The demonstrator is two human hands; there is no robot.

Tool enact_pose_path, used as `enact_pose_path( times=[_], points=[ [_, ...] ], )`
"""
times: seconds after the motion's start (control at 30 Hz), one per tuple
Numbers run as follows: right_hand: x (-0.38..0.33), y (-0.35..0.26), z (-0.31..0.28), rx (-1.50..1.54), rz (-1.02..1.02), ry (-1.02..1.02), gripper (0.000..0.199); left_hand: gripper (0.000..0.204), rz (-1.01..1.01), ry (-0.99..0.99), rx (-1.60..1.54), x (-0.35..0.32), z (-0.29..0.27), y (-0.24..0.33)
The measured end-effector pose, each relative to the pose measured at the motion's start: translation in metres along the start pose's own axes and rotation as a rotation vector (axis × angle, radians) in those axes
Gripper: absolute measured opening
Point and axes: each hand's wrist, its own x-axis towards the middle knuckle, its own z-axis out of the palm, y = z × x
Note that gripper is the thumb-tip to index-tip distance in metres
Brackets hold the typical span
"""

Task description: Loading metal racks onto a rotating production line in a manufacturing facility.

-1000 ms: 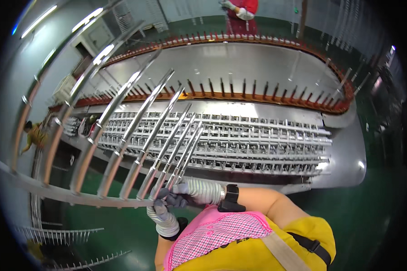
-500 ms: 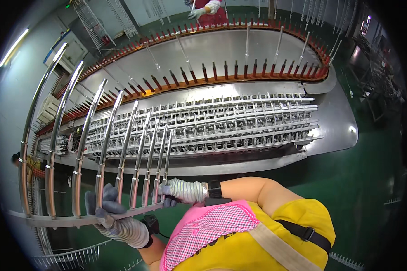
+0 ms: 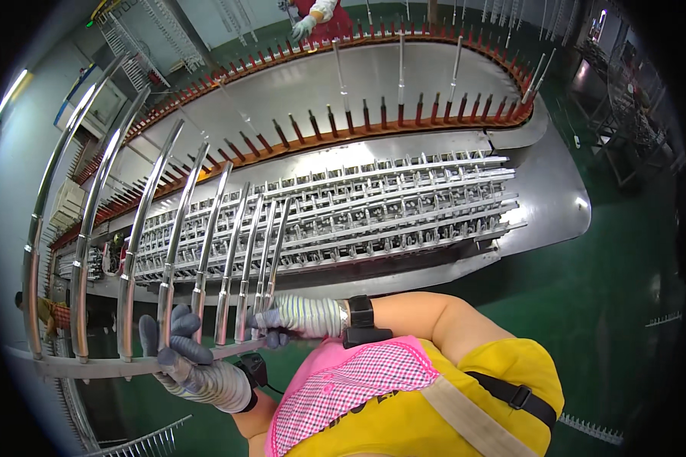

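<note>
My left hand (image 3: 194, 365), in a striped glove with grey fingers, is closed around a pale rack bar (image 3: 103, 369) at the lower left. Its fingers wrap up between the upright tubes. Further right, my right hand (image 3: 301, 316), gloved the same way, is closed at the bar's other end, beside the last tubes; part of its grip is hidden. Several shiny metal tubes (image 3: 144, 217) stand in a row along the bar, with narrower upper sections and wider lower ones. They lean slightly right toward their tops.
Beyond the tubes, several long toothed racks (image 3: 358, 206) lie stacked on a metal table (image 3: 549, 190). Behind them an oval conveyor (image 3: 320, 138) carries red spindles, some with clear or silvery rods. A co-worker's gloved hand (image 3: 305, 28) is at its far side. Another person (image 3: 53, 312) is at left.
The table and conveyor have shifted left in the picture. The held bar and its tubes sit slightly further left, both hands still on it. The co-worker's gloved hand has moved left and lower.
</note>
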Motion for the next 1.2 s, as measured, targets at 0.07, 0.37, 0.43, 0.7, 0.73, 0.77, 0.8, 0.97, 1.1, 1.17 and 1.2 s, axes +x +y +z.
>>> enact_pose_path(
  times=[0.07, 0.37, 0.43, 0.7, 0.73, 0.77, 0.8, 0.97, 1.1, 1.17, 1.2],
  points=[
    [-0.003, -0.016, -0.017, -0.199, -0.086, 0.229, 0.024, 0.058, -0.002, 0.017, 0.039, -0.005, 0.004, 0.001],
    [-0.143, -0.137, -0.225, -0.487, -0.784, 1.328, 0.015, 0.045, -0.116, 0.371, -0.027, -0.022, -0.017, -0.002],
    [-0.190, -0.185, -0.269, -0.466, -0.774, 1.556, 0.012, 0.045, -0.080, 0.329, -0.037, -0.024, -0.019, -0.009],
    [-0.205, -0.307, -0.321, -1.034, -0.517, 1.833, 0.026, 0.041, 0.039, 0.418, 0.041, -0.026, 0.009, -0.024],
    [-0.200, -0.310, -0.314, -1.218, -0.195, 1.862, 0.028, 0.041, 0.016, 0.379, -0.014, -0.026, 0.008, -0.024],
    [-0.192, -0.305, -0.316, -1.414, -0.258, 1.917, 0.028, 0.041, 0.017, 0.372, -0.009, -0.026, 0.007, -0.023],
    [-0.186, -0.302, -0.319, -1.620, -0.328, 1.962, 0.029, 0.041, 0.055, 0.330, 0.028, -0.027, 0.006, -0.020],
    [-0.166, -0.283, -0.346, -1.454, -0.248, 1.920, 0.027, 0.042, 0.103, 0.387, 0.041, -0.028, 0.013, -0.023],
    [-0.164, -0.271, -0.361, -1.434, -0.364, 1.816, 0.023, 0.040, 0.026, 0.366, 0.059, -0.031, 0.021, -0.029],
    [-0.167, -0.243, -0.363, -1.499, -0.522, 1.662, 0.021, 0.039, 0.109, 0.387, 0.183, -0.036, 0.020, -0.038],
    [-0.171, -0.228, -0.358, -1.469, -0.604, 1.524, 0.022, 0.039, 0.101, 0.393, 0.179, -0.036, 0.014, -0.042]
  ],
)
